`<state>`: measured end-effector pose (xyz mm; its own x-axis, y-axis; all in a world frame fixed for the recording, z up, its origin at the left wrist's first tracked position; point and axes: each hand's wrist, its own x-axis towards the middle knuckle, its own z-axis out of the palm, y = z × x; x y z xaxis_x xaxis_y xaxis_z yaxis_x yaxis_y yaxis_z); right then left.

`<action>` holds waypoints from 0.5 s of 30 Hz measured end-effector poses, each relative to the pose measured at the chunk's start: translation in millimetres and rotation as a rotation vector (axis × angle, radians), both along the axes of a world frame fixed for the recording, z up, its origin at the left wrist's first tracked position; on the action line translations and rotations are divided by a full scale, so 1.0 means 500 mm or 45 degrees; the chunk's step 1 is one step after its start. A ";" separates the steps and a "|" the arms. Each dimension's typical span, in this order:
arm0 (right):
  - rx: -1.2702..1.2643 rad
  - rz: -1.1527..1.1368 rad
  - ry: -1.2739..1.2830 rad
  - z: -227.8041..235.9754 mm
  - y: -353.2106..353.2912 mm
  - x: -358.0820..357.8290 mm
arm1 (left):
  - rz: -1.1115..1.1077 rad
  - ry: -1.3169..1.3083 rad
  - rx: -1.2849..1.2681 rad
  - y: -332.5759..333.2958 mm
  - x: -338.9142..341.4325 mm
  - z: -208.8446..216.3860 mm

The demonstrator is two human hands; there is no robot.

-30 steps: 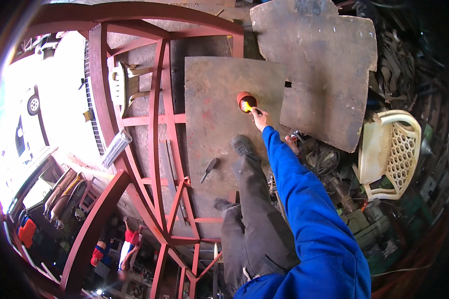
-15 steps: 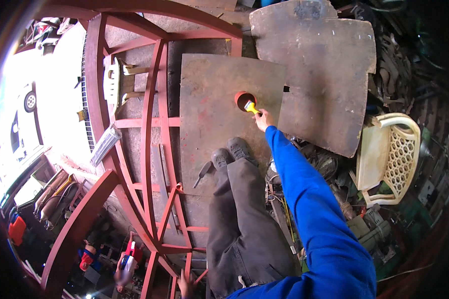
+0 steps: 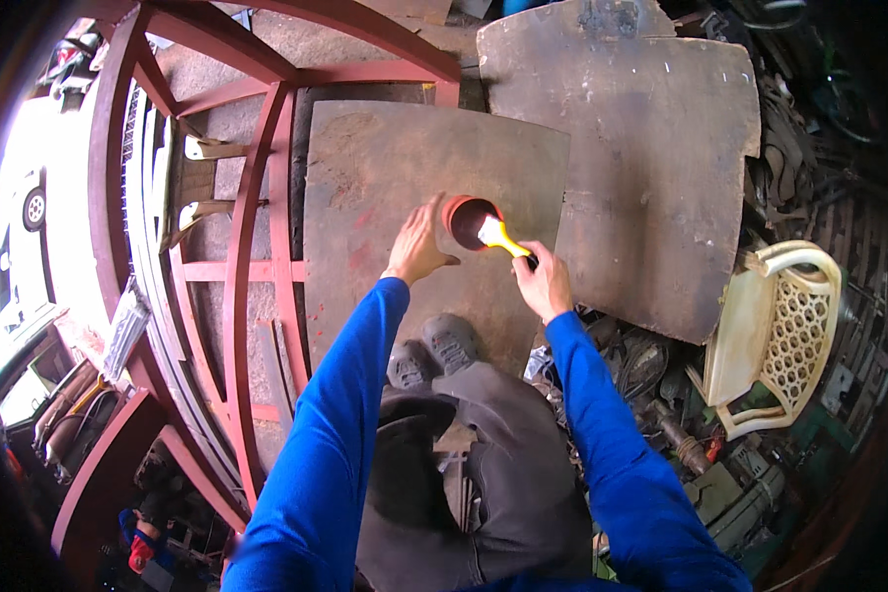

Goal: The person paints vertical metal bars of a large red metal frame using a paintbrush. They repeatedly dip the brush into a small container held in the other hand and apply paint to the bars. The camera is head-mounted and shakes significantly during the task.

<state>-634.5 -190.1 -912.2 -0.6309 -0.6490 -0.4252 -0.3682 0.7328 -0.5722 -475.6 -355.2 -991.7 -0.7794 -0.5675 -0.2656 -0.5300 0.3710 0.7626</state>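
A round red paint pot [image 3: 448,219], dark inside, sits on a worn brown board [image 3: 355,148] beyond my shoes. My right hand [image 3: 545,280] grips the handle of a yellow paintbrush [image 3: 504,240]; its pale bristles lean over the pot's near right rim. On the pot's left side my left hand [image 3: 420,243] is held with fingers stretched and thumb apart, holding nothing. A narrow gap seems to lie between that hand and the pot, though I cannot tell for certain whether a fingertip touches it.
A red-painted metal frame [image 3: 239,247] stands along the left. A second large board [image 3: 651,168] lies at the upper right. A cream plastic chair [image 3: 730,345] rests on its side at the right, amid scrap metal. Another person [image 3: 143,543] shows at the lower left.
My left hand has come up from the lower edge to beside the pot. My right hand still holds the paintbrush at the pot. My view has tilted, and my legs look more bent.
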 end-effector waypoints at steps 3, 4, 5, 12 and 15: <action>0.048 -0.023 -0.025 -0.007 0.017 0.004 | -0.077 0.266 0.009 0.007 -0.043 -0.067; 0.027 -0.017 -0.029 -0.014 0.019 0.000 | 0.017 0.401 0.107 0.013 -0.050 -0.079; 0.014 -0.022 -0.035 -0.014 0.022 -0.001 | 0.015 0.428 0.107 0.018 -0.056 -0.087; -0.192 -0.024 -0.075 0.051 -0.002 -0.027 | 0.095 0.461 0.081 0.043 -0.064 -0.055; -0.411 -0.076 -0.145 0.162 -0.004 -0.006 | 0.059 0.338 0.086 0.051 -0.034 0.055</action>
